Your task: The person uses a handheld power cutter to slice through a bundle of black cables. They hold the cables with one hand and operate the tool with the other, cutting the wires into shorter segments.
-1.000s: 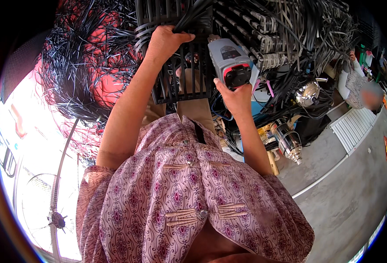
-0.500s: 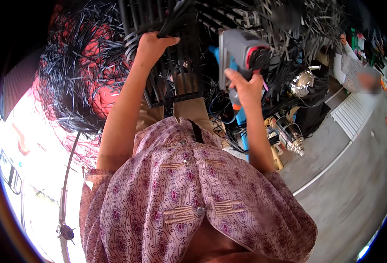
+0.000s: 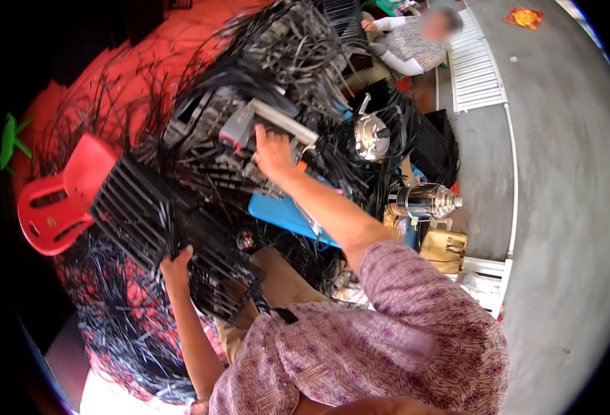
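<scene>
On my lap tilts a black slatted basket-like frame [image 3: 139, 221] with loose strips. My left hand [image 3: 177, 264] is closed on a bundle of black plastic strips [image 3: 169, 232] at its side. Out ahead, my right hand [image 3: 274, 153] is wrapped round the handle of a grey and red cordless power tool [image 3: 237, 128], whose exact kind I cannot make out. The tool lies sideways against a heap of black strips [image 3: 284, 55]. My palm hides most of its handle; a spot of orange shows beside the wrist.
A red plastic chair [image 3: 77, 190] stands at the left. Right of the tool are a blue flat panel [image 3: 288, 218], a shiny metal kettle [image 3: 371, 137] and a metal vacuum flask [image 3: 426, 201]. Another person [image 3: 416, 43] sits at the far right, near a white ribbed radiator [image 3: 474, 69].
My view has swung round, showing the red chair. My right hand has carried the power tool away from the frame to the strip heap. My left hand stays on the strips.
</scene>
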`<state>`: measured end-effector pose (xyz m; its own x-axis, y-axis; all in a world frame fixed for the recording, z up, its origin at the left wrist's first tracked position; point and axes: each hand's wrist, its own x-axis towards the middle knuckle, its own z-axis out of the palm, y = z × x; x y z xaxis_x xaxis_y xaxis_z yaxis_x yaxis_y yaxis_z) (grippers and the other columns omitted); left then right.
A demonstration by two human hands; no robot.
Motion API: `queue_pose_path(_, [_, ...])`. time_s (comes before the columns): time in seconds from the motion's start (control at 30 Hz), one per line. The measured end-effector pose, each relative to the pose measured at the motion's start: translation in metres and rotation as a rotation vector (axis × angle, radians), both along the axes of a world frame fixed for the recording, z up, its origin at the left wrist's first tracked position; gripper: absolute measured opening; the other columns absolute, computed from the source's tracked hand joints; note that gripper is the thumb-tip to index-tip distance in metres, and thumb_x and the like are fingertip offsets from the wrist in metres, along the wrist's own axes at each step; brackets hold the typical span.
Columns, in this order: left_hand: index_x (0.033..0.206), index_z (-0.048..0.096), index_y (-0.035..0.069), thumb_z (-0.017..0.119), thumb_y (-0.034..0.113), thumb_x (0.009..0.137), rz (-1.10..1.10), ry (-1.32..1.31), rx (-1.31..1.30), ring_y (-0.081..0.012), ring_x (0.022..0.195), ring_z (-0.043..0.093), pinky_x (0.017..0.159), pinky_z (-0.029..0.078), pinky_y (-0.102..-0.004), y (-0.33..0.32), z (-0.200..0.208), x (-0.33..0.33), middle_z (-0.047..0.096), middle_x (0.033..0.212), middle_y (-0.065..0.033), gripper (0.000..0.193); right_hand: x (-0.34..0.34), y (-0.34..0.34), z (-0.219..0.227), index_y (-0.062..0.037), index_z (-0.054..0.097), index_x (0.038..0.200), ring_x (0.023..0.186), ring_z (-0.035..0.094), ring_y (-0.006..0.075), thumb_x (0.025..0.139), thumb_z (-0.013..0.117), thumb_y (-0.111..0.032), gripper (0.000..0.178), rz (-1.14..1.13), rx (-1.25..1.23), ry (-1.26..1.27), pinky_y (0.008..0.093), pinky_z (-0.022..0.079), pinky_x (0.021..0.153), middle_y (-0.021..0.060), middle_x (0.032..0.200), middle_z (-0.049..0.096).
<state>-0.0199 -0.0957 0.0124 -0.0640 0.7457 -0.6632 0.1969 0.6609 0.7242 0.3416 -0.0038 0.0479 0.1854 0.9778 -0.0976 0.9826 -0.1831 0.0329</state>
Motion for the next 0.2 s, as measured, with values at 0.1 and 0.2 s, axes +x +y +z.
queue_pose_path(0.1, [0.081, 0.066, 0.004, 0.078, 0.018, 0.075, 0.04, -0.003, -0.12, -0.0068, 0.044, 0.039, 0.042, 0.027, -0.0249, 0.0, 0.012, -0.002, 0.048, 0.058, 0.0052, 0.019, -0.011, -0.005, -0.006, -0.0067, 0.036, 0.131, 0.091, 0.063, 0.0336, 0.074, 0.079, -0.026, 0.074, -0.086, 0.044, 0.188, 0.0452, 0.045, 0.082, 0.0157, 0.094, 0.063])
queue_pose_path(0.2, [0.085, 0.068, 0.004, 0.077, 0.019, 0.078, 0.03, -0.046, -0.122, -0.0079, 0.037, 0.039, 0.036, 0.028, -0.0253, 0.003, 0.005, -0.006, 0.048, 0.053, 0.004, 0.02, -0.012, -0.013, -0.009, -0.0136, 0.033, 0.14, 0.102, 0.06, 0.0329, 0.073, 0.081, -0.03, 0.084, -0.131, -0.011, 0.224, 0.0455, 0.044, 0.084, 0.0165, 0.107, 0.06])
